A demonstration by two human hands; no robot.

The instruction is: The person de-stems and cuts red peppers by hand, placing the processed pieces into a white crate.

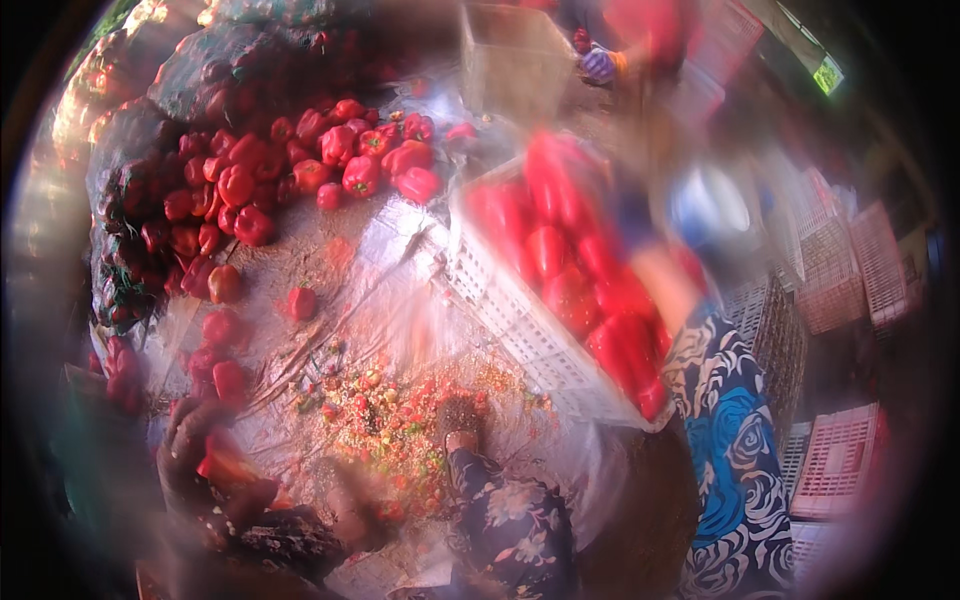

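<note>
My left hand (187,454), blurred at the lower left, has its fingers curled around a red bell pepper (222,459), part of which is hidden by them. On the right, a sleeve with blue and white roses (727,450) leads to a bare forearm and what looks like my right hand (631,214), dark blue and badly smeared by motion. That hand is over a white plastic crate (510,330) of red peppers (570,292). Beside its fingers is a streaked red pepper (559,180); whether it is gripped cannot be made out.
Loose bell peppers (360,176) lie piled against filled net sacks (217,67). Seeds and scraps (382,412) litter the plastic sheet (300,360) around my foot (459,416). A person's gloved hand (598,66) is beside a beige container (517,67). More crates (836,461) stand right.
</note>
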